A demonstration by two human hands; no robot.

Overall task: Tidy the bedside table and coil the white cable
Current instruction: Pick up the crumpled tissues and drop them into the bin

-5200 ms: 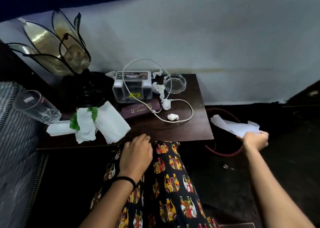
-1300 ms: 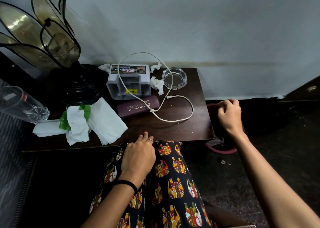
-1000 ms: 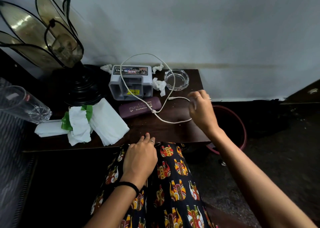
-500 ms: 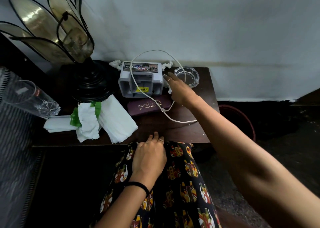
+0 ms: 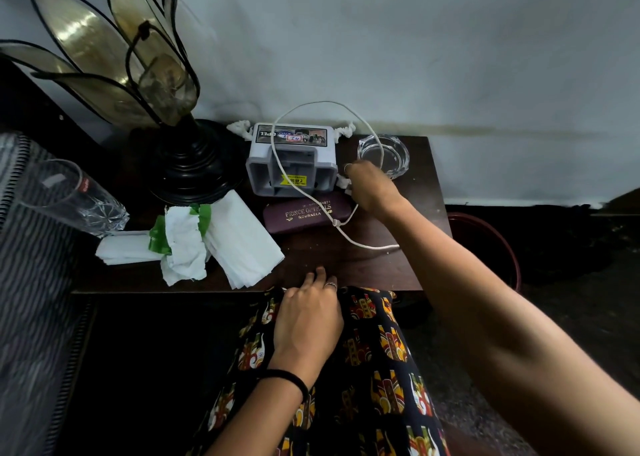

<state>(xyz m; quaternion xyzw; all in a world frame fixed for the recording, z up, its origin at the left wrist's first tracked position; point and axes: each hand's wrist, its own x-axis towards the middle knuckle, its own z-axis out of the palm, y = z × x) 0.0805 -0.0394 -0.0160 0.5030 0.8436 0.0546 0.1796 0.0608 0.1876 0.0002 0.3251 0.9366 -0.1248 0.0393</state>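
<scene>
From my remote seat, the dark bedside table [image 5: 346,265] fills mid-frame, its back edge against the pale wall [image 5: 450,57] and its right edge dropping to a red-rimmed bin [image 5: 498,244] on the floor. My right hand [image 5: 372,187] reaches in beside the grey box [image 5: 291,159], fingers curled down over a scrap of white tissue [image 5: 343,180] at the box's right corner; whether they actually pinch it I cannot tell. The white cable [image 5: 311,203] loops up over the box against the wall, runs down across the maroon spectacle case [image 5: 306,213], and trails toward the table's right edge, passing under my forearm. A glass ashtray [image 5: 398,152] sits in the back right corner, just beyond the knuckles. My left hand [image 5: 308,317] rests flat and relaxed on my patterned lap, fingertips touching the table's front edge. The left half is crowded: lamp base [image 5: 188,165], folded napkins [image 5: 242,241], a tilted drinking glass [image 5: 69,199] overhanging the left edge. Bare wood lies only along the front right.
</scene>
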